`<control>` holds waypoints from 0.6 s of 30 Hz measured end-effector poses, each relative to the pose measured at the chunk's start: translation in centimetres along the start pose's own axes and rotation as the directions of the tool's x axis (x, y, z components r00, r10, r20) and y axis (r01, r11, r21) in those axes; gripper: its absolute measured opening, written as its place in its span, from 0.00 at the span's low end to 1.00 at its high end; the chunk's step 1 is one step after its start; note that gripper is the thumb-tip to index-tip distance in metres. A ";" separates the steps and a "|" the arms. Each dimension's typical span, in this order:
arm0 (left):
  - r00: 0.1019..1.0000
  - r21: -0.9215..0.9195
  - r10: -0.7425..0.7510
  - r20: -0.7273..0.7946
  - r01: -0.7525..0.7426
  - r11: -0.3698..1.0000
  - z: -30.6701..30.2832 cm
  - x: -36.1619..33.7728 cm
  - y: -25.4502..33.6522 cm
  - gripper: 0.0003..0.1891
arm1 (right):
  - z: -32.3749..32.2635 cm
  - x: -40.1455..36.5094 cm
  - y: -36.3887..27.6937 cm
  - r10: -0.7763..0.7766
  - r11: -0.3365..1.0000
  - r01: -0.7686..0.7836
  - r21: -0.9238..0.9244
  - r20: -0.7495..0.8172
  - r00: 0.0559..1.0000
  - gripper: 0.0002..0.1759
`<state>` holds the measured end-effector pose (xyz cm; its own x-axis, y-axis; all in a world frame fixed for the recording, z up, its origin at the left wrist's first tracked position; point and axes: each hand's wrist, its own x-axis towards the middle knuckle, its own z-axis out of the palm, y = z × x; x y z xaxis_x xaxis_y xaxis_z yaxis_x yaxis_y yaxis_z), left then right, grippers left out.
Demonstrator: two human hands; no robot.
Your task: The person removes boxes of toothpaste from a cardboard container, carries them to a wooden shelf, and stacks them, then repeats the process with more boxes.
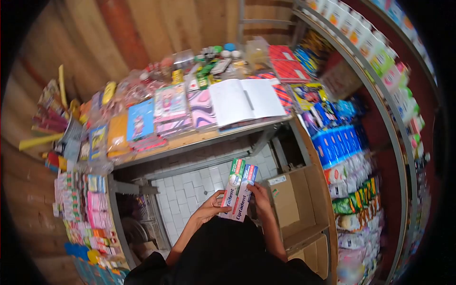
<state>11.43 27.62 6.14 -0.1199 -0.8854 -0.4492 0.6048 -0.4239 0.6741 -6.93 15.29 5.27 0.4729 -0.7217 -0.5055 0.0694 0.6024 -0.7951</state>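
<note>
Two toothpaste boxes are held side by side over the tiled floor, near my lap. The left box (230, 190) has a green end and the right box (245, 194) a blue end; both are lettered "Ciptadent". My left hand (211, 208) grips the lower left edge of the green-ended box. On the right side, my right hand (259, 195) pinches the edge of the blue-ended box. Both boxes tilt slightly, with their coloured ends pointing away from me.
A wooden counter (190, 137) bears an open notebook (247, 99), books and packets. At the right, an open cardboard box (297, 199) stands beside shelves of packets (356, 180). More goods (97, 209) line the left counter. Tiled floor (183, 197) shows below.
</note>
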 end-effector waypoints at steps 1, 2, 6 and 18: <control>0.999 -0.007 0.021 -0.026 -0.021 1.000 -1.0 -1.0 -0.3 0.38 | 1.1 0.3 0.4 0.027 0.998 -0.026 -0.061 0.022 0.999 0.15; 0.998 -0.012 0.043 -0.054 -0.043 0.999 -2.2 -1.9 -0.8 0.39 | 2.4 0.6 0.7 0.046 0.996 -0.041 -0.084 0.050 0.998 0.15; 0.969 0.069 0.105 -0.224 -0.092 0.993 -4.9 -7.9 0.1 0.44 | 9.3 0.5 1.8 0.124 0.977 -0.087 -0.193 0.187 0.975 0.15; 0.725 0.055 0.330 -0.604 -0.375 0.925 -14.5 -24.5 -3.9 0.47 | 28.5 1.0 9.3 0.396 0.870 -0.101 -0.482 0.563 0.725 0.22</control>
<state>23.46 53.77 6.03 0.5882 -0.6671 -0.4571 0.5611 -0.0704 0.8248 19.20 29.89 6.86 0.8650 -0.0925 -0.4931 -0.4110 0.4332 -0.8022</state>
